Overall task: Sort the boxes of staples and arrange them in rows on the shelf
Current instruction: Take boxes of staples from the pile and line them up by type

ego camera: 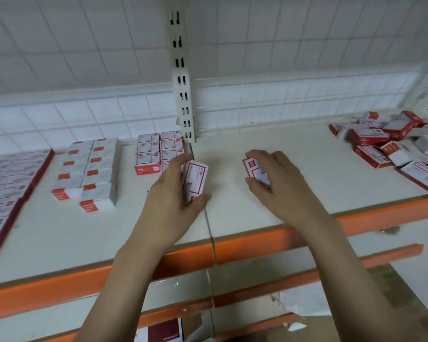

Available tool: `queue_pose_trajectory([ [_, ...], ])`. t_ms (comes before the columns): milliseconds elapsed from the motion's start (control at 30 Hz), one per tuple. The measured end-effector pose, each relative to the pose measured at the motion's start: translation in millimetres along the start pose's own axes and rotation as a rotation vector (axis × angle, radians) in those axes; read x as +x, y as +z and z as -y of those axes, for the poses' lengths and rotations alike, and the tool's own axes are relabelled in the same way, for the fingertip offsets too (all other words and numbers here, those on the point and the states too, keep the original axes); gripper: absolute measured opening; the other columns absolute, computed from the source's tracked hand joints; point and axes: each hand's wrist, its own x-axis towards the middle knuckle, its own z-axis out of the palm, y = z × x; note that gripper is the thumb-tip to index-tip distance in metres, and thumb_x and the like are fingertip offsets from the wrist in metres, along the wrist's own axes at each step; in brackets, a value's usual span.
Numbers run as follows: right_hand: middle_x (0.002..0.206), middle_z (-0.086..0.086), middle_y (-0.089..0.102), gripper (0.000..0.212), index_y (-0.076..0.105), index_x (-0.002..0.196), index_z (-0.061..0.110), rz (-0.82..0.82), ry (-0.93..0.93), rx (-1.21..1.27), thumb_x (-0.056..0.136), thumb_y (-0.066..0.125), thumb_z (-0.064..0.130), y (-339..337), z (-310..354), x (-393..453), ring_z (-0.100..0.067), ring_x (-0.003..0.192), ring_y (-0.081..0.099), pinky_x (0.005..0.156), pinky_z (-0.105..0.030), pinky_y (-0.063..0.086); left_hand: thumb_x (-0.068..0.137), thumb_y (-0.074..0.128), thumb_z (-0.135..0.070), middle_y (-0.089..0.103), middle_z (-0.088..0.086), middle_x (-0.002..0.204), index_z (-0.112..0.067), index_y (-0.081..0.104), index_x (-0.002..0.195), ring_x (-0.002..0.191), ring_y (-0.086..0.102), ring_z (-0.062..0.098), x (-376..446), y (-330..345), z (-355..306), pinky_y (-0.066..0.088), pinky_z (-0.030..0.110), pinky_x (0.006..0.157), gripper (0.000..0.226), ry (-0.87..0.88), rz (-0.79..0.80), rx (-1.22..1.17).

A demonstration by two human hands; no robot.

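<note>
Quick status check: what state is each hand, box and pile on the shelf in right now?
Left hand: grips a staple box, tilted.
Right hand: grips a second box.
Red-and-white rows: stacked neatly by the upright.
White rows: arranged in two columns.
Loose pile: jumbled, unsorted, far right.

Pale grey-white flat shelf board [269,154] w/ orange front lip, split by a seam at centre; slotted cream metal upright [183,95] rises from rear edge.

On it, left to right:
- flat spread of maroon-edged white-topped boxes [8,183], far left, packed tight.
- two rows of white staple boxes w/ small red end labels [90,171], side by side, running front to back.
- block of red-and-white printed boxes [156,150] at rear, just left of upright, approx 2 cols.
- loose heap of red-and-white staple boxes [393,141] — far right, tilted, overlapping, no order.

Centre stretch bare.
</note>
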Motion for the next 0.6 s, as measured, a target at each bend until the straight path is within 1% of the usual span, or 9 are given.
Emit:
queue_pose_trajectory([
  [67, 0.096, 0.001, 0.041, 0.040, 0.044, 0.125, 0.032, 0.007, 0.002, 0.014, 0.088, 0.057, 0.024, 15, 21, 0, -0.017, 0.076, 0.051, 0.067, -0.028, 0.041, 0.075, 0.076, -0.023, 0.051, -0.009, 0.115, -0.023, 0.032, 0.136, 0.095, 0.052, 0.005, -4, -20, 14, 0.038, 0.003, 0.075, 0.075, -0.014, 0.044, -0.061],
  [133, 0.096, 0.002, 0.040, 0.042, 0.043, 0.125, 0.032, 0.019, 0.006, 0.023, 0.087, 0.058, 0.024, 29, 41, -1, -0.018, 0.077, 0.051, 0.068, -0.029, 0.042, 0.072, 0.079, -0.022, 0.044, -0.010, 0.132, -0.025, 0.026, 0.140, 0.114, 0.043, 0.002, -9, -38, 28, 0.037, 0.011, 0.090, 0.086, -0.020, 0.099, -0.109],
  [200, 0.099, 0.002, 0.040, 0.048, 0.041, 0.128, 0.032, 0.039, 0.023, 0.034, 0.085, 0.061, 0.024, 42, 59, -2, -0.020, 0.083, 0.052, 0.074, -0.032, 0.044, 0.070, 0.080, -0.019, 0.038, -0.015, 0.132, -0.027, 0.020, 0.141, 0.116, 0.036, -0.004, -15, -53, 40, 0.033, 0.009, 0.092, 0.093, -0.027, 0.148, -0.120],
  [267, 0.104, 0.002, 0.039, 0.057, 0.037, 0.130, 0.034, 0.069, 0.047, 0.065, 0.082, 0.065, 0.022, 52, 74, -6, -0.020, 0.089, 0.051, 0.078, -0.033, 0.045, 0.073, 0.077, -0.015, 0.038, -0.016, 0.131, -0.029, 0.018, 0.141, 0.117, 0.039, -0.002, -20, -66, 50, 0.037, 0.012, 0.095, 0.091, -0.040, 0.175, -0.116],
  [300, 0.106, 0.003, 0.038, 0.061, 0.034, 0.130, 0.036, 0.086, 0.059, 0.088, 0.080, 0.066, 0.021, 57, 81, -8, -0.019, 0.090, 0.050, 0.078, -0.031, 0.044, 0.076, 0.074, -0.013, 0.041, -0.016, 0.127, -0.030, 0.019, 0.140, 0.115, 0.043, 0.000, -23, -72, 56, 0.040, 0.012, 0.093, 0.086, -0.041, 0.175, -0.118],
  [400, 0.113, 0.004, 0.035, 0.073, 0.025, 0.135, 0.036, 0.142, 0.066, 0.119, 0.079, 0.063, 0.009, 68, 100, -14, -0.014, 0.095, 0.047, 0.077, -0.024, 0.040, 0.080, 0.070, -0.012, 0.041, -0.029, 0.106, -0.031, 0.024, 0.133, 0.097, 0.047, -0.003, -31, -87, 68, 0.038, -0.004, 0.077, 0.073, -0.018, 0.156, -0.138],
  [433, 0.116, 0.002, 0.035, 0.076, 0.022, 0.137, 0.033, 0.153, 0.064, 0.120, 0.079, 0.061, 0.005, 72, 105, -15, -0.015, 0.098, 0.046, 0.079, -0.024, 0.040, 0.079, 0.072, -0.013, 0.041, -0.030, 0.103, -0.034, 0.024, 0.128, 0.095, 0.049, -0.002, -33, -91, 71, 0.038, -0.005, 0.074, 0.071, -0.016, 0.150, -0.145],
  [533, 0.124, -0.003, 0.037, 0.075, 0.020, 0.140, 0.026, 0.140, 0.033, 0.105, 0.079, 0.055, -0.002, 80, 117, -17, -0.017, 0.104, 0.045, 0.084, -0.028, 0.043, 0.070, 0.080, -0.017, 0.047, -0.016, 0.103, -0.031, 0.028, 0.115, 0.090, 0.053, 0.005, -39, -100, 79, 0.043, 0.000, 0.070, 0.070, -0.030, 0.100, -0.147],
  [600, 0.127, -0.003, 0.039, 0.072, 0.021, 0.140, 0.025, 0.120, 0.011, 0.095, 0.081, 0.056, 0.001, 83, 122, -17, -0.017, 0.109, 0.045, 0.084, -0.028, 0.045, 0.065, 0.084, -0.020, 0.045, -0.015, 0.102, -0.026, 0.030, 0.111, 0.089, 0.054, -0.005, -42, -104, 83, 0.043, 0.000, 0.066, 0.071, -0.037, 0.062, -0.150],
])
